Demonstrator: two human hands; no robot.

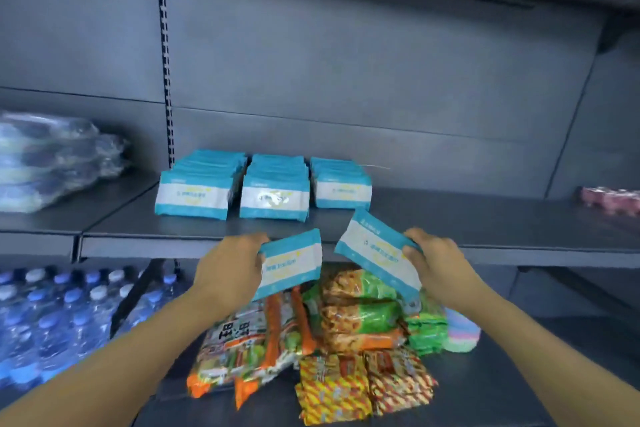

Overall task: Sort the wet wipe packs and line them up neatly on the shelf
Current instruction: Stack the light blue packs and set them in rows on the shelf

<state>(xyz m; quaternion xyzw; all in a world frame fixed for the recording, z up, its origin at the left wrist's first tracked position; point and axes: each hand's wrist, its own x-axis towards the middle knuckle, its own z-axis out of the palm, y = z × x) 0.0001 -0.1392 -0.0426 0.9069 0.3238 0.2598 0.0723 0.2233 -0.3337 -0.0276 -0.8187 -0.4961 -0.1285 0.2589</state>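
Observation:
Three rows of teal-and-white wet wipe packs stand upright on the grey shelf (pixel 450 218): a left row (pixel 194 196), a middle row (pixel 275 196) and a right row (pixel 341 189). My left hand (pixel 232 265) grips one wipe pack (pixel 291 262) by its left edge, in front of the shelf lip. My right hand (pixel 434 262) grips a second wipe pack (pixel 375 255) by its right end, tilted, its upper corner over the shelf edge below the right row.
Snack packets (pixel 332 350) lie piled on the lower shelf under my hands, with a pastel item (pixel 462 333) at their right. Bottled water packs (pixel 52 319) stand lower left. A clear plastic-wrapped bundle (pixel 52 159) lies on the left shelf, pink packs (pixel 609 201) at far right.

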